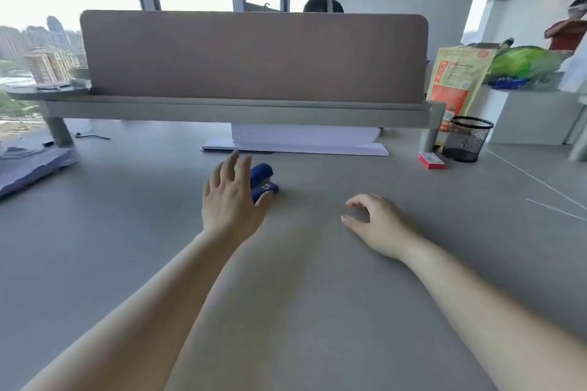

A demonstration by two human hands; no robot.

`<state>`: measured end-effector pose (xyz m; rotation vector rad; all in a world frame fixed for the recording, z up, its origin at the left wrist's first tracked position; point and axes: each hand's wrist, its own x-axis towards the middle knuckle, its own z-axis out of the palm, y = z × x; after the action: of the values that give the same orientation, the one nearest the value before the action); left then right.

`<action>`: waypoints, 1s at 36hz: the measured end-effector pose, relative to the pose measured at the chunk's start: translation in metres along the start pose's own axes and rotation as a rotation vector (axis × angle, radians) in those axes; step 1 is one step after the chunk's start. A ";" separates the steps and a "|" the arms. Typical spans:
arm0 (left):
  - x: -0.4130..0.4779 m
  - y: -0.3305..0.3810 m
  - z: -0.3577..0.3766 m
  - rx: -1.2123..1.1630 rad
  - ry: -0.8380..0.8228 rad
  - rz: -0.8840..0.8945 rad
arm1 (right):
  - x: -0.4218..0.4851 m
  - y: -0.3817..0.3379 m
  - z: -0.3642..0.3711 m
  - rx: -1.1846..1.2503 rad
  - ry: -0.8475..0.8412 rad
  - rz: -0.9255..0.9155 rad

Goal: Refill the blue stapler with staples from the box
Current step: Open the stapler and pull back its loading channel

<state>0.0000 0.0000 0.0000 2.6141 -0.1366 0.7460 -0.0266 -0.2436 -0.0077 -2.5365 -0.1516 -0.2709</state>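
Note:
The blue stapler point(264, 179) lies on the grey desk point(127, 232) near the middle, partly hidden behind my left hand point(230, 197). That hand hovers over it with fingers spread, the thumb close to the stapler's near end; no grip shows. A small red staple box point(431, 160) sits far to the right on the desk, beside a mesh cup. My right hand point(378, 222) rests on the desk right of the stapler, fingers loosely curled, holding nothing.
A black mesh pen cup point(467, 138) stands behind the box. White paper sheets point(295, 141) lie under the brown desk divider point(254, 57). Grey cloth point(35, 165) is at the left edge. An orange bag point(455, 79) stands at the right. Two people are behind the divider.

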 end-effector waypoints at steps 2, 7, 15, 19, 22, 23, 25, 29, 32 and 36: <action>0.010 -0.004 0.008 -0.024 -0.035 -0.066 | 0.009 -0.005 0.006 0.063 0.021 0.013; 0.017 -0.004 0.031 0.079 -0.035 -0.050 | 0.008 0.000 0.012 0.016 0.012 -0.038; 0.009 0.011 0.022 -0.086 -0.081 0.077 | 0.010 0.003 0.010 0.214 0.061 0.005; -0.002 0.031 0.022 -0.226 -0.124 0.190 | 0.007 0.003 0.008 0.342 0.060 0.005; -0.008 0.047 0.025 -0.331 -0.121 0.226 | 0.004 -0.001 0.006 0.435 0.030 -0.015; -0.010 0.051 0.026 -0.358 -0.120 0.237 | 0.003 -0.002 0.005 0.457 0.019 -0.026; -0.013 0.056 0.028 -0.382 -0.130 0.269 | 0.001 -0.004 0.003 0.493 0.009 -0.056; -0.015 0.056 0.029 -0.367 -0.132 0.318 | 0.000 -0.008 0.000 0.547 0.002 -0.093; -0.013 0.054 0.029 -0.394 -0.122 0.312 | 0.002 -0.008 0.001 0.568 0.010 -0.093; -0.008 0.051 0.031 -0.516 -0.115 0.243 | 0.006 -0.006 0.004 0.542 0.014 -0.045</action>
<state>-0.0024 -0.0595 -0.0098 2.1626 -0.6049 0.5452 -0.0208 -0.2362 -0.0067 -1.9948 -0.2408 -0.2276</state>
